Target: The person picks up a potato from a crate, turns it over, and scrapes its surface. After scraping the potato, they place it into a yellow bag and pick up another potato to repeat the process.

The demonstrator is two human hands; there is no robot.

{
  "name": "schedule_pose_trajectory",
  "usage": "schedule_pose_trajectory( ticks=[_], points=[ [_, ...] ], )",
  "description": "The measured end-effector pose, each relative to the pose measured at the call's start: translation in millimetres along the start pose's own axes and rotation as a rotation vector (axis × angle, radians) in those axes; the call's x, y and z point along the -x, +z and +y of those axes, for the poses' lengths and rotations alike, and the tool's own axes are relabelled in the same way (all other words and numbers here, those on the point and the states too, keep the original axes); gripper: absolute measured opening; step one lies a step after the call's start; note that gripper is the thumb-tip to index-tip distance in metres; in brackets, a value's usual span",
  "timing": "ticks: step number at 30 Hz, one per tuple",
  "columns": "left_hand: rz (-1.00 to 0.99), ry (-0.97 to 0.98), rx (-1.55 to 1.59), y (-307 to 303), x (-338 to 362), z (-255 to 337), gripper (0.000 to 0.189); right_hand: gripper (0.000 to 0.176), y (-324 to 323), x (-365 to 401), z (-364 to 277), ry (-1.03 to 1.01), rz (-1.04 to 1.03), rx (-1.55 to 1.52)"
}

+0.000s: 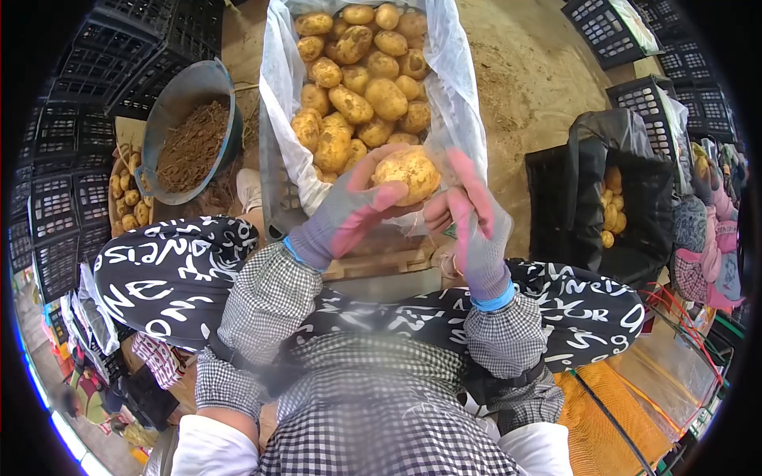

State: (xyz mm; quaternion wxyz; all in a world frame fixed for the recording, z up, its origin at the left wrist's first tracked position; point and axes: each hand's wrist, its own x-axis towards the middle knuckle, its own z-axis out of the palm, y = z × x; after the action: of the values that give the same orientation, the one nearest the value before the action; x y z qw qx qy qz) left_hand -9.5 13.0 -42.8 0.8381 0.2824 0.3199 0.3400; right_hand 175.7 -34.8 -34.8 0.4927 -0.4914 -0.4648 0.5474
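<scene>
My left hand [353, 208], in a grey and pink glove, is closed around a potato [409, 174] with brownish-yellow skin. Beside it is my gloved right hand [475, 224], its index finger stretched up near the potato's right side and its other fingers curled in. Whatever those curled fingers hold is too small to make out; a bit of green shows below them. Just beyond both hands, a crate lined with a white sheet [458, 87] is heaped with potatoes [373, 83].
A blue-grey tub [232, 131] with soil [193, 147] stands left, beside more potatoes [131, 193]. At right, a black-lined crate [556, 198] holds several potatoes [611, 202]. Black crates [59, 198] are stacked along the left; others [607, 32] stand at upper right.
</scene>
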Motion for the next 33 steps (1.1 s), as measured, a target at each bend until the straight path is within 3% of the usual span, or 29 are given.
schedule_pose_trajectory(
  ticks=[4, 6, 8, 12, 14, 17, 24, 27, 29, 33],
  points=[
    [0.065, 0.054, -0.126, -0.5, -4.2, 4.0, 0.083, 0.042, -2.8, 3.4, 10.5, -0.028, -0.094, 0.042],
    [0.099, 0.148, -0.263, -3.4, -4.9, 3.1, 0.084, 0.042, -1.3, 2.1, 14.0, -0.056, 0.023, 0.040],
    [0.084, 0.321, -0.378, -7.3, -9.1, -7.2, 0.086, 0.043, -7.8, -9.6, 15.3, -0.057, 0.292, -0.020],
    [0.074, 0.369, -0.500, -0.5, -9.6, -9.9, 0.089, 0.055, -9.4, -9.7, -5.7, 0.279, 0.033, -0.213],
    [0.032, 0.415, -0.675, 1.5, -8.4, -8.6, 0.087, 0.064, -1.4, -10.6, 4.0, 0.219, -0.011, -0.293],
    [0.005, 0.326, -0.313, 3.0, -4.5, -6.6, 0.083, 0.079, -0.7, -13.4, 0.7, 0.191, -0.077, -0.345],
    [0.027, 0.139, -0.113, 2.4, 3.2, 6.2, 0.066, 0.099, -2.2, -12.9, -0.8, 0.207, -0.077, -0.321],
    [0.028, 0.182, -0.192, -6.0, -2.3, 0.9, 0.061, 0.094, -0.1, -12.9, 5.7, 0.141, -0.030, -0.242],
    [-0.014, 0.266, -0.225, 5.6, -2.9, -11.2, 0.052, 0.082, 2.1, -14.4, 5.9, 0.109, 0.019, -0.134],
    [0.015, 0.127, -0.145, 6.0, 3.6, 2.6, 0.060, 0.078, -2.6, -12.0, 4.2, 0.123, 0.006, -0.057]
  ],
)
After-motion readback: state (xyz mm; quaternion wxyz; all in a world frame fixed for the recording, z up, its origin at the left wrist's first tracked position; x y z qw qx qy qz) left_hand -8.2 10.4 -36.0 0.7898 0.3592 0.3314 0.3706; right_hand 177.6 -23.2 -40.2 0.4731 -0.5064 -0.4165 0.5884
